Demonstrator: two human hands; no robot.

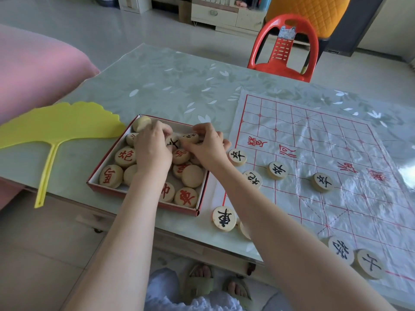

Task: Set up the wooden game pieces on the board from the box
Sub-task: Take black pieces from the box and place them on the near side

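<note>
In the red-walled box [143, 202] near the table's front edge, most of the wooden pieces [186, 197] still lie loose, many showing red characters, a few face down and blank. Both hands are down among them. The right hand [207, 148] has its fingertips closed around a black-marked piece [189, 138] at the far side of the box, apparently lifting or turning it. The left hand [152, 149] is curled over the middle of the pile; whether it grips anything cannot be told, since its fingers are hidden.

To the right, the board [336, 135], a thin sheet printed with red grid lines, lies flat on the table [170, 79]. Only black-marked pieces stand on it: three along the soldier row and cannon points, one at the near-left corner [224, 218], and two more at the near edge [354, 257]. The far half of the board is bare.

Judging from this, the black side is roughly half placed and the red side not begun, so most of the work remains.

A yellow leaf-shaped fan [60, 126] lies left of the box, and a red plastic chair [284, 46] stands beyond the table.
</note>
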